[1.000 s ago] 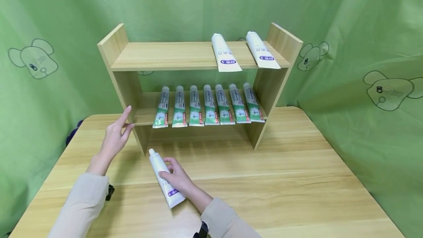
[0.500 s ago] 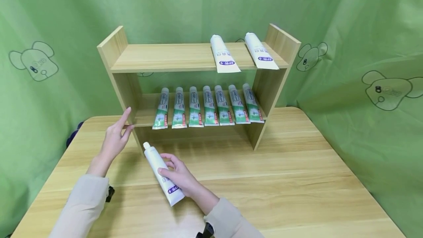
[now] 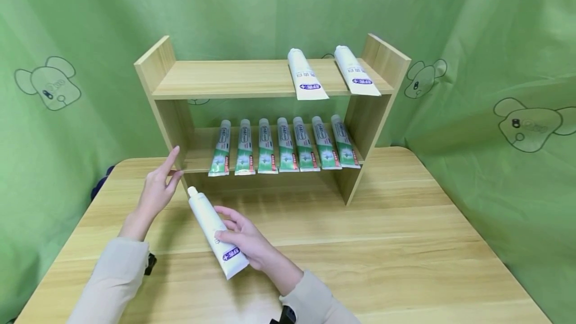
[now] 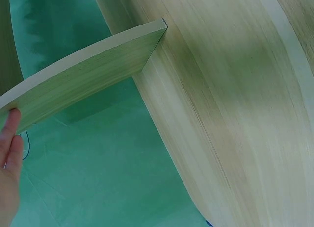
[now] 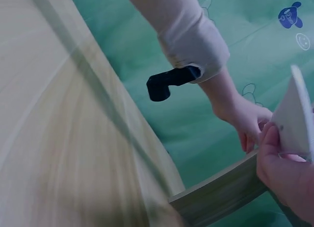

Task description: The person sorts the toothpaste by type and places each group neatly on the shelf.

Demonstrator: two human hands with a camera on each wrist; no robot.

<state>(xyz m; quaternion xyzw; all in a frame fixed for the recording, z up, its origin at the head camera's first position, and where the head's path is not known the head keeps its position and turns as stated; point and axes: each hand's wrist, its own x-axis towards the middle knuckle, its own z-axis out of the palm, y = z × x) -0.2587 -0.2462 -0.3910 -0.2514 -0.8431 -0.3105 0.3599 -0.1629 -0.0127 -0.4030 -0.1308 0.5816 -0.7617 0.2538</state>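
Note:
My right hand (image 3: 246, 240) grips a white toothpaste tube (image 3: 206, 216) with a purple label near its flat end. Thumb on top, it holds the tube tilted, cap pointing up and left, over the table in front of the wooden shelf (image 3: 225, 76). In the right wrist view the tube (image 5: 293, 119) stands edge-on above the thumb. My left hand (image 3: 155, 191) touches the front edge of the shelf's left side panel (image 3: 158, 106), index finger extended and thumb near the middle board. The left wrist view shows its fingertips (image 4: 13, 116) against the panel.
Two white toothpaste tubes (image 3: 306, 71) lie on the right half of the top board, flat ends over its front edge. Several green-and-white toothpaste tubes (image 3: 267, 149) lie in a row on the middle board. The shelf stands on a wooden table (image 3: 405, 244) before a green curtain (image 3: 252, 9).
My right hand has carried the white toothpaste tube up and slightly left, so its cap is closer to the shelf's left panel. The left hand has stayed on the panel.

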